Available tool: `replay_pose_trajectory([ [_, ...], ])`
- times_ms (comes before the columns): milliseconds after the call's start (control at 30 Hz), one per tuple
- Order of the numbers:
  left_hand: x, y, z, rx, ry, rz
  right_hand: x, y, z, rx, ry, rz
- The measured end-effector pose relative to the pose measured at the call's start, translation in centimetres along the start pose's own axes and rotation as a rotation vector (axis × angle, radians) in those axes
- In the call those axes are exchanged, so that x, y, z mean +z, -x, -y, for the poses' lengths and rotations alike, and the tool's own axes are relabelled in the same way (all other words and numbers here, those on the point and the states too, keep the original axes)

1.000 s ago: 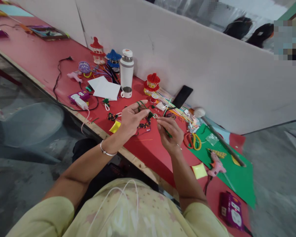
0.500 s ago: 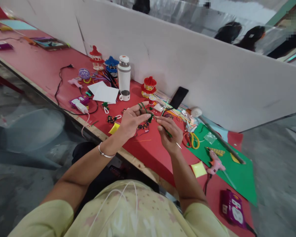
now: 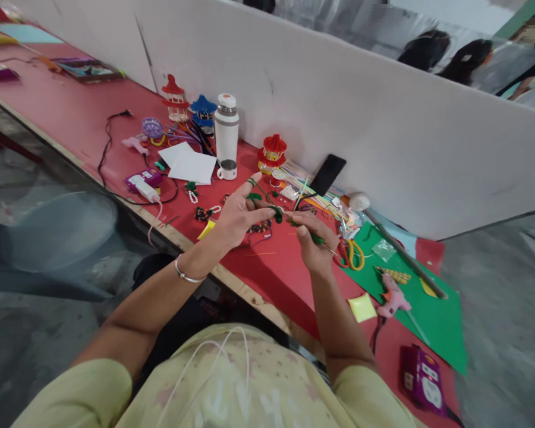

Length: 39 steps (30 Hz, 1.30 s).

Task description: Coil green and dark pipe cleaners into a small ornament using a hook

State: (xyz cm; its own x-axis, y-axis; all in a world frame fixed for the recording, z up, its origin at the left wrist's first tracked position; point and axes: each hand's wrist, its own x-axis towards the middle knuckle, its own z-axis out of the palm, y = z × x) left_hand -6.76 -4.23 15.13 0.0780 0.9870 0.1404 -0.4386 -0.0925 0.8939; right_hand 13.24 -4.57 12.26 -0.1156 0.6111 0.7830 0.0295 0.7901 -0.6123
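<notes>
My left hand (image 3: 235, 219) pinches a small green crochet piece (image 3: 279, 217) between thumb and fingers, over the red tabletop. Green yarn (image 3: 264, 191) loops round its raised index finger. My right hand (image 3: 317, 246) is closed on a crochet hook (image 3: 316, 239) with a green grip; its metal shaft sticks out past the palm. The hook's tip points at the green piece, but whether it is inside a stitch is too small to tell. Below the hands lie dark beaded pieces (image 3: 261, 228), and a small green piece with a white bead loop (image 3: 191, 194) lies to the left.
A white flask (image 3: 226, 134) and its cup (image 3: 227, 170) stand behind, near a red lantern-shaped ornament (image 3: 273, 153). A phone (image 3: 327, 175) leans on the partition. Yellow-handled scissors (image 3: 355, 255) and a pink glue gun (image 3: 392, 295) lie at right, by a purple power box (image 3: 423, 380).
My right hand has moved slightly right, away from my left fingers, and the hook has turned in its grasp. My left hand keeps hold of the green piece. The camera view has shifted slightly.
</notes>
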Motion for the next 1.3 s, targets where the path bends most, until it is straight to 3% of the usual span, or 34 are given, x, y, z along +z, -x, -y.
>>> replay_pose_trajectory([
  [233, -0.6, -0.1, -0.3, 0.036, -0.163, -0.02, -1.0, -1.2, 1.0, 0.006, 0.101, 0.098],
  [400, 0.4, 0.2, -0.5, 0.092, -0.284, -0.103, -0.5, -1.1, 1.1, -0.158, 0.277, 0.125],
  [533, 1.2, 0.6, -0.4, 0.063, -0.142, -0.139, 0.7, 0.0, 0.4, -0.355, 0.451, 0.096],
  [667, 1.3, 0.8, -0.7, -0.112, 0.097, -0.093, 1.4, 0.7, -0.2, -0.424, 0.519, 0.046],
  [767, 1.0, 0.8, -0.9, -0.189, 0.154, -0.074, 1.4, 0.4, -0.3, -0.434, 0.516, 0.048],
  [933, 0.3, 0.7, -1.3, -0.169, 0.142, -0.054, 1.1, -0.9, -0.2, -0.392, 0.385, 0.089],
  [1100, -1.0, 0.2, -1.4, -0.224, 0.069, 0.044, -0.4, -1.9, -0.3, -0.302, 0.257, 0.233],
  [1300, -2.0, 0.0, -1.1, -0.213, -0.075, 0.064, -2.3, -2.2, 0.0, -0.245, 0.242, 0.36],
])
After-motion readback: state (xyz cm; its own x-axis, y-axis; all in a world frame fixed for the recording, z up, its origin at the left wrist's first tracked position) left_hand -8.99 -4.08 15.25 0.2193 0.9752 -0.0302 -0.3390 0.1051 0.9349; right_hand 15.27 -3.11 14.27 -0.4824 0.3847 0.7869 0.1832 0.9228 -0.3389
